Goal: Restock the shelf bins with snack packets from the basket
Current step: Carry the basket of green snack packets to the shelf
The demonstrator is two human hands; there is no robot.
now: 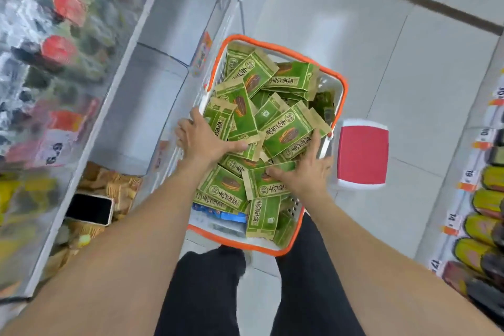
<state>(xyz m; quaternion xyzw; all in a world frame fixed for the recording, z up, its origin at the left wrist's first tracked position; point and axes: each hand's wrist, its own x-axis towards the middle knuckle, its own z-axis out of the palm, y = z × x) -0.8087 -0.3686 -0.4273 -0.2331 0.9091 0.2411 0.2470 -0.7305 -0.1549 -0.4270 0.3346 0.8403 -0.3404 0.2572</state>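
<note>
A white basket with an orange rim stands on the floor in front of me, heaped with several green snack packets. Both hands reach into the heap. My left hand lies on the packets at the basket's left side, fingers spread and thumb curled over a packet's edge. My right hand presses on the packets at the right side, thumb tucked under a green packet. To the left runs a shelf with bare grey bins.
A phone lies in a lower-left bin on tan snack packs. A red-topped stool stands right of the basket. Shelves of packaged goods with price tags line both sides. My legs stand just behind the basket on the tiled floor.
</note>
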